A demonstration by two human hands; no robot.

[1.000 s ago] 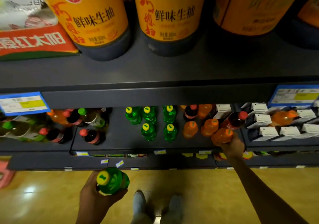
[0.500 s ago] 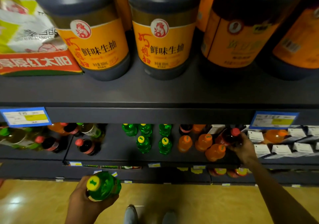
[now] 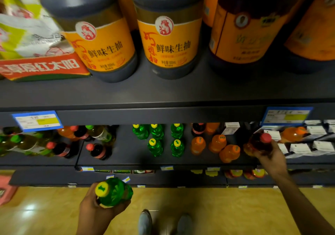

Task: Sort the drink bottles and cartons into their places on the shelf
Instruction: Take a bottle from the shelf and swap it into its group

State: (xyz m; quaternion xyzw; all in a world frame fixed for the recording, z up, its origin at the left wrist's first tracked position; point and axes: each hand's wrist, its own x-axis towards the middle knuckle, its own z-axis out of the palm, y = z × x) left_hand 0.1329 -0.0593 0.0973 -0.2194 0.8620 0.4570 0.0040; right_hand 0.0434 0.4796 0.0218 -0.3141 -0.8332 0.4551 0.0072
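Note:
My left hand [image 3: 94, 209] grips a green bottle with a yellow cap [image 3: 113, 191], held low in front of the shelf over the floor. My right hand [image 3: 272, 157] holds a dark bottle with a red cap [image 3: 261, 143] at the right end of the middle shelf [image 3: 126, 155], beside the white cartons [image 3: 319, 147]. Upright on that shelf stand several green bottles [image 3: 155, 147] in the middle and several orange bottles [image 3: 229, 152] to their right. Dark red-capped bottles [image 3: 98, 150] lie mixed with other bottles at the left.
Large soy sauce jugs [image 3: 168, 35] and a snack bag [image 3: 27, 35] fill the upper shelf overhead. Blue price tags [image 3: 37, 120] hang on its front edge. A lower shelf [image 3: 126, 179] juts out below. My shoes [image 3: 145, 222] stand on the yellow floor.
My right hand left the orange bottle at the shelf front, took hold of the dark red-capped bottle and drew it right. The camera tilted up. My left hand kept the green bottle.

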